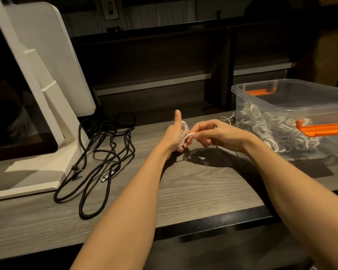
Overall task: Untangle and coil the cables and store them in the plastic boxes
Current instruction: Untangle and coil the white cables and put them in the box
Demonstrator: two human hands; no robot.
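- Hands meet above the middle of the counter [193, 190], both working one white cable [185, 133].
- Left hand [174, 135] has the white cable looped around its fingers, thumb pointing straight up.
- Right hand [213, 133] pinches a strand of the same cable between thumb and fingertips, just beside the left hand.
- Box [242, 98] of clear plastic with orange latches sits on the counter to the right, lid off, near the right hand; coils [269, 129] of white cable are heaped inside it.
- Another bit of white cable [227, 118] lies on the counter just left of the box.
- Black cable [105, 152] sprawls in loose, tangled loops on the counter to the left, one metal plug [103, 179] showing.
- White stand [47, 94] rises at far left, its base touching the black cable.
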